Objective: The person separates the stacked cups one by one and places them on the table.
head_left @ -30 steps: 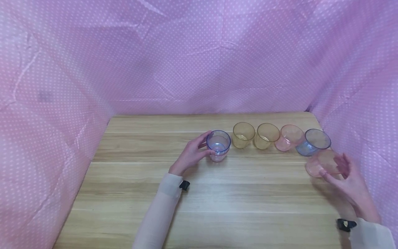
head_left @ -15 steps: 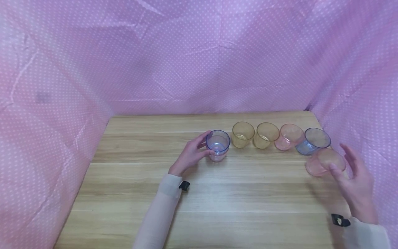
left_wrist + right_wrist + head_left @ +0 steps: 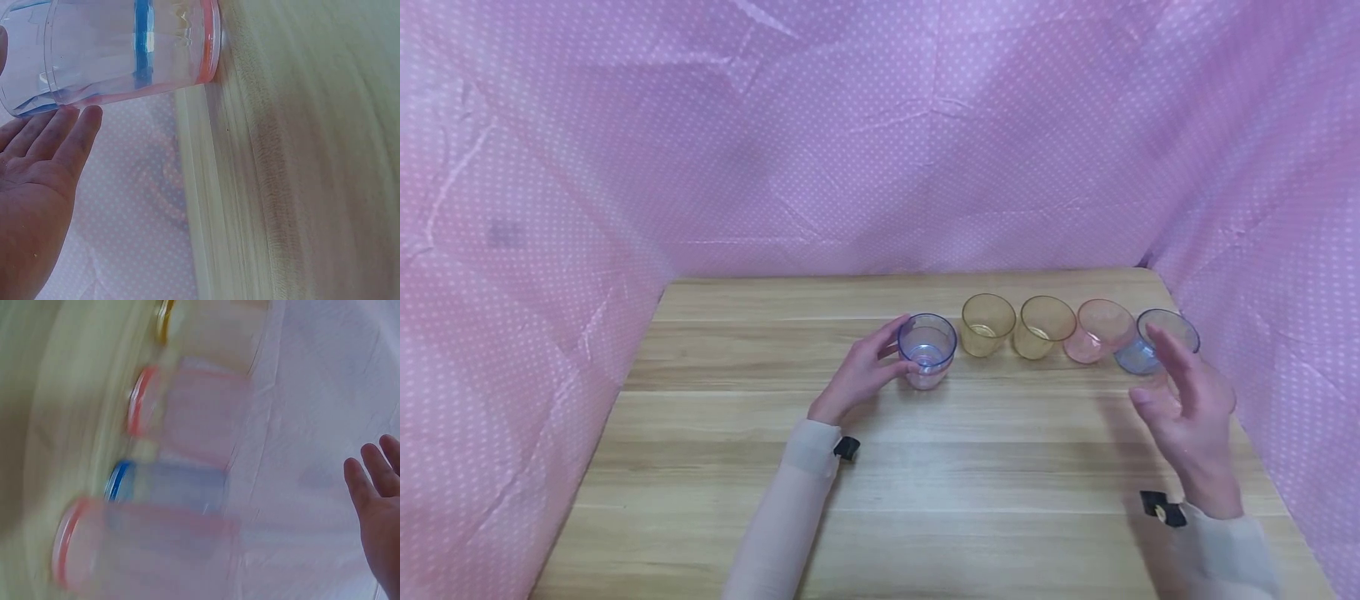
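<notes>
My left hand grips a blue clear cup nested in a pink one, standing upright on the table. In the left wrist view the pink base touches the wood, with the blue base a little way inside. Over at the right, my right hand is raised, fingers apart and holding nothing. It covers most of a front pink cup, which the right wrist view shows beside a blue cup.
A row along the back of the wooden table has two yellow cups, a pink cup and that blue cup. Pink dotted cloth surrounds the table at the back and sides.
My right hand has let go of the front pink cup, lifted and moved left across it. The left hand keeps its hold on the nested cups in the same place.
</notes>
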Tool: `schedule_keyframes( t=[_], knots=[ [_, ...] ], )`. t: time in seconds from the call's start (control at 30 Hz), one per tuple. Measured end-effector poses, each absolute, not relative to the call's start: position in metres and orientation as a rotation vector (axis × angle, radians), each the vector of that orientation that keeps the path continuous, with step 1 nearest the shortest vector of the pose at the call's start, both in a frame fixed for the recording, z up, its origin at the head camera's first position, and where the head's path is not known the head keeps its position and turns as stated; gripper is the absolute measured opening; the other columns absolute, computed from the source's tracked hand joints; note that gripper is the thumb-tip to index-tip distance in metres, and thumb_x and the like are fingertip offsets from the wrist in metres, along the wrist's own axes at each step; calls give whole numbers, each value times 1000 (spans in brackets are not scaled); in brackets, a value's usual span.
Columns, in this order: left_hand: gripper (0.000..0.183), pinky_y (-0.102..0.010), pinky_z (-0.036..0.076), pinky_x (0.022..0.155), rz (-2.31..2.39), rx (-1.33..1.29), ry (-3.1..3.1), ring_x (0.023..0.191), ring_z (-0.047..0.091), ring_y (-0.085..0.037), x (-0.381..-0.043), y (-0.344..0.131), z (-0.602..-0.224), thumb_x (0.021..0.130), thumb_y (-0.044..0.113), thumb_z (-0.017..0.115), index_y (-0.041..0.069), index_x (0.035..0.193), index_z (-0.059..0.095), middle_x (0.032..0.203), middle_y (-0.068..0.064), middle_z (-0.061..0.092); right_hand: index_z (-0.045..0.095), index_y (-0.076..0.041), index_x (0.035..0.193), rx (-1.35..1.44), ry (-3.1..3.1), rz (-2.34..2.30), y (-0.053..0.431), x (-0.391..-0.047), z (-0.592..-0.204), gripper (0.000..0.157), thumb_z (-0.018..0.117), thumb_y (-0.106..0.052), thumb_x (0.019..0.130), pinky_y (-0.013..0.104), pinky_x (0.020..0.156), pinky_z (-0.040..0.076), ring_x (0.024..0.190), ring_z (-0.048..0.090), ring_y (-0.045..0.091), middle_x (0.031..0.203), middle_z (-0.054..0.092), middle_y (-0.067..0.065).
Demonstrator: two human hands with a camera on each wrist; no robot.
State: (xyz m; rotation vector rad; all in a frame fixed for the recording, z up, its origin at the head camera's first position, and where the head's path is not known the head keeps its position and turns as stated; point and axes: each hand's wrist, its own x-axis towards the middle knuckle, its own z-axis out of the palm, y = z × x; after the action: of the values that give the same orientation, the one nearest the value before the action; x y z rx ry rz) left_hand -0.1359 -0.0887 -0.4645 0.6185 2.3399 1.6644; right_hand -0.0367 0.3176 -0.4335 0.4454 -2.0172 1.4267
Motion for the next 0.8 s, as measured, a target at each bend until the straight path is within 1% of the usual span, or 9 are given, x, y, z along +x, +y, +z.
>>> schedule_keyframes(
  t=[0.1, 0.17, 0.23, 0.37, 0.47, 0.53, 0.6, 0.7, 0.8],
  knots=[
    [80, -45, 49, 113, 1679, 619, 2329, 138, 53, -36, -136, -88, -464, 91, 15, 80, 10, 160, 40, 158, -17, 46, 47, 15, 144, 505, -2030, 1437, 304, -42, -434, 64, 70, 11, 84, 27, 120, 39, 137, 54, 19, 149, 55, 22],
    [80, -46, 49, 113, 1683, 621, 2327, 139, 52, -35, -136, -88, -464, 91, 15, 80, 9, 160, 40, 159, -17, 45, 47, 10, 148, 501, -2087, 1443, 296, -43, -435, 72, 68, 15, 80, 26, 120, 38, 138, 52, 18, 151, 53, 20],
    [80, -43, 49, 113, 1679, 625, 2336, 140, 51, -34, -136, -88, -465, 90, 15, 80, 9, 159, 40, 159, -16, 45, 47, 9, 149, 509, -2127, 1436, 287, -45, -436, 77, 69, 17, 75, 26, 120, 38, 137, 53, 18, 151, 52, 22],
    [80, -34, 49, 112, 1663, 636, 2357, 141, 50, -31, -136, -88, -465, 90, 16, 80, 9, 159, 40, 160, -14, 44, 48, 4, 150, 515, -2185, 1431, 267, -48, -427, 78, 74, 11, 77, 24, 119, 38, 138, 52, 16, 151, 52, 22],
    [81, -33, 49, 112, 1654, 639, 2362, 141, 50, -31, -135, -88, -465, 91, 17, 80, 7, 159, 39, 160, -14, 45, 49, 7, 149, 563, -2173, 1409, 249, -50, -415, 73, 77, -1, 82, 22, 117, 40, 137, 53, 14, 149, 53, 27],
    [81, -33, 49, 113, 1651, 639, 2363, 141, 50, -31, -135, -88, -464, 91, 17, 80, 7, 159, 39, 160, -14, 45, 48, 13, 146, 629, -2132, 1404, 238, -55, -410, 71, 80, -13, 88, 24, 117, 41, 137, 53, 16, 145, 52, 34],
    [80, -34, 49, 113, 1647, 635, 2365, 142, 50, -31, -135, -88, -464, 91, 17, 80, 8, 160, 39, 160, -14, 44, 47, 16, 144, 698, -2100, 1403, 231, -61, -412, 76, 80, -26, 90, 26, 118, 41, 138, 52, 17, 143, 50, 37],
    [80, -36, 49, 113, 1648, 629, 2364, 141, 50, -31, -135, -89, -464, 91, 17, 79, 9, 160, 39, 160, -14, 44, 46, 14, 146, 757, -2102, 1414, 225, -73, -424, 86, 79, -43, 91, 28, 120, 39, 141, 50, 17, 147, 50, 33],
    [79, -39, 48, 114, 1650, 620, 2360, 141, 50, -31, -135, -89, -464, 92, 17, 79, 11, 160, 39, 160, -14, 44, 47, 5, 151, 775, -2167, 1440, 219, -81, -435, 86, 83, -42, 88, 27, 121, 37, 143, 47, 17, 154, 49, 22]
  ],
)
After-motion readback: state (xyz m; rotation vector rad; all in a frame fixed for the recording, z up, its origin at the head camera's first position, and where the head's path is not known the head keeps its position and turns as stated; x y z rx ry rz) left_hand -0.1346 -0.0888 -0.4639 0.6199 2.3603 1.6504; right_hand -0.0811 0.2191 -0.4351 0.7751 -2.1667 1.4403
